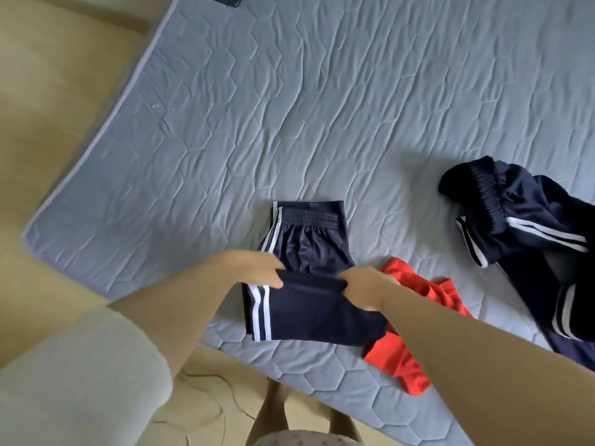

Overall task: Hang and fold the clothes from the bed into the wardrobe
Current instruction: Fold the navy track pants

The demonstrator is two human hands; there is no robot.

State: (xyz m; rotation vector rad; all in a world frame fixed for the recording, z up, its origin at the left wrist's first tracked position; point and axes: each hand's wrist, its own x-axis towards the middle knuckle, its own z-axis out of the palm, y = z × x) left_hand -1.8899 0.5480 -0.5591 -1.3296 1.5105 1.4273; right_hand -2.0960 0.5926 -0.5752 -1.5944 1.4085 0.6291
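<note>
**Navy striped garment mid-fold at near edge of mattress**

Navy striped garment (309, 278) flat on grey quilted mattress (289, 107), close to the near edge, directly ahead of the person. Long axis running away from the body: elastic waistband at the far end, near end almost at the mattress edge. Twin white stripes down the left side. Near portion doubled over as an upper layer, its far edge lifted slightly off the layer beneath.

Left hand (254, 268) at the left end of that lifted edge, by the stripes. Fingers curled over the top, thumb underneath, closed tight on the cloth in a pinch. Right hand (363, 286) at the right end of the same edge. Fingers bent round it, closed on the fabric, no gap visible. Hands level with each other, the edge stretched between them.

Red garment (415, 317) crumpled just right of the navy piece, partly under its right corner and under the right forearm. Second navy garment (531, 236) with white stripes, heaped and unfolded, well apart at far right. Pale sleeve (80, 365) on left arm. Tan floor (48, 123) left of and below the mattress.
</note>
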